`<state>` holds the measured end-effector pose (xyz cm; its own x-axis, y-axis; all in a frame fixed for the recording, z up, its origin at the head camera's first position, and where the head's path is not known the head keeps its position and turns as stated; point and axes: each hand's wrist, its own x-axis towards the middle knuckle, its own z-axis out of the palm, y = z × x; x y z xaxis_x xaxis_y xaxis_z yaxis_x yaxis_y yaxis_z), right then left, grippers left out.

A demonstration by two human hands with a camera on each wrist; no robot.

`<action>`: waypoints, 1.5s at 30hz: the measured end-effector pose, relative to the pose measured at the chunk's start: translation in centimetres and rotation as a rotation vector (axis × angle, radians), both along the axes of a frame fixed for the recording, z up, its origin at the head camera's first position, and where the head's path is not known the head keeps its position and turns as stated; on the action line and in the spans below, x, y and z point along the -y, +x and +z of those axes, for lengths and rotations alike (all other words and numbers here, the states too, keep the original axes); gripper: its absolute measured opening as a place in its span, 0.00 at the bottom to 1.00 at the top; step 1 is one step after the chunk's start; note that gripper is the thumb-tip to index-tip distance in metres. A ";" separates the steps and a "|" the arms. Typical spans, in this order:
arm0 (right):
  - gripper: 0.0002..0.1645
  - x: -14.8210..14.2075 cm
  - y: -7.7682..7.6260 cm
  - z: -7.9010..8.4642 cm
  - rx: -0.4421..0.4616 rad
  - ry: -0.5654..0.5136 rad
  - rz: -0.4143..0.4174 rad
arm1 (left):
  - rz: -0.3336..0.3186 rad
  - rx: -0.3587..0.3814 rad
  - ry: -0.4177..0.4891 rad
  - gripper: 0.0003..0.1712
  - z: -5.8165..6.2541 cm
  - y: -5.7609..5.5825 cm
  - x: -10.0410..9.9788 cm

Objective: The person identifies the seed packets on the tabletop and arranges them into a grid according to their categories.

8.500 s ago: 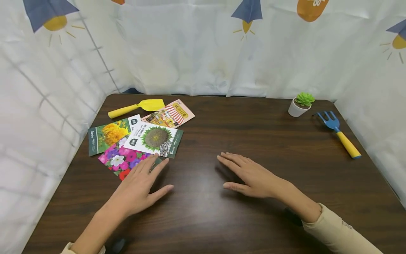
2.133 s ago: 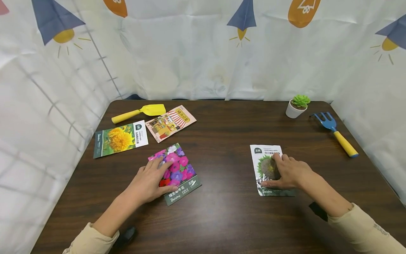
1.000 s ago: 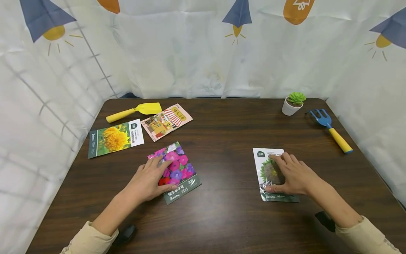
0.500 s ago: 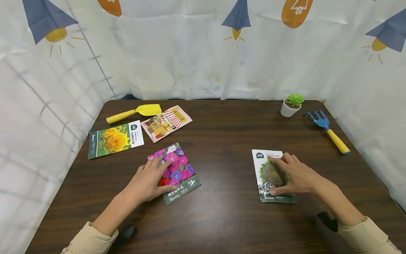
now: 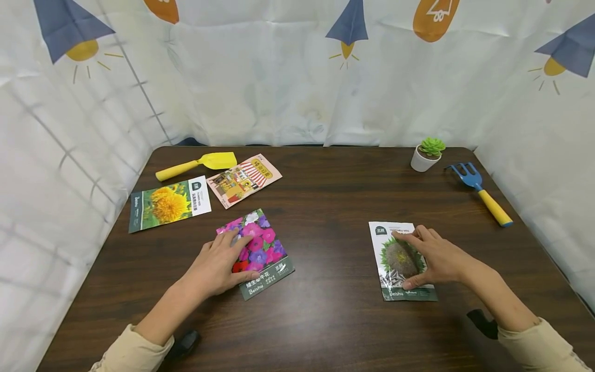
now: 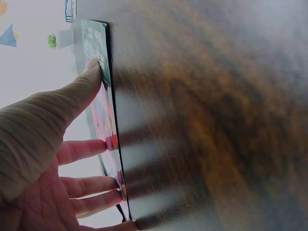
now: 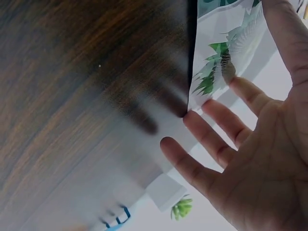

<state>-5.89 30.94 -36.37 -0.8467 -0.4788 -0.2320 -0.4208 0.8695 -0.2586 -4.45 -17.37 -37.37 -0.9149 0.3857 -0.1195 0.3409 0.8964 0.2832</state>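
My left hand (image 5: pixel 215 266) rests its spread fingertips and thumb on a seed packet with pink and purple flowers (image 5: pixel 266 245), left of the table's middle. In the left wrist view, that flower packet (image 6: pixel 111 120) lies flat under straight fingers. To the right, my right hand (image 5: pixel 441 261) touches a white and green seed packet picturing a seeded sunflower head (image 5: pixel 395 261), thumb near its lower band. The right wrist view shows the sunflower-head packet (image 7: pixel 216 62) with relaxed fingers at its edge; the outermost finger stands off it.
A yellow-flower packet (image 5: pixel 169 203) and a pink illustrated packet (image 5: pixel 244 180) lie at the back left, near a yellow trowel (image 5: pixel 197 164). At the back right stand a potted succulent (image 5: pixel 425 155) and a blue hand fork with yellow handle (image 5: pixel 483 191). A white curtain (image 5: pixel 297 77) hangs behind.
Earlier all packets overlapped at the left; the sunflower-head packet has since moved right, and the pink-purple one towards the middle. Over the last second the right packet slid slightly nearer; the left hand stayed still.
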 end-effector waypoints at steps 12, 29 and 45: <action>0.69 0.2 0.0 0.2 0.049 -0.021 -0.011 | -0.019 -0.001 0.026 0.50 0.0 -0.1 0.0; 0.69 0.3 0.0 0.2 0.054 -0.024 -0.017 | -0.104 0.053 0.052 0.50 -0.3 -1.2 -1.8; 0.69 0.2 -0.1 0.2 0.042 -0.029 -0.013 | -0.195 0.146 0.069 0.50 0.2 -1.6 -4.0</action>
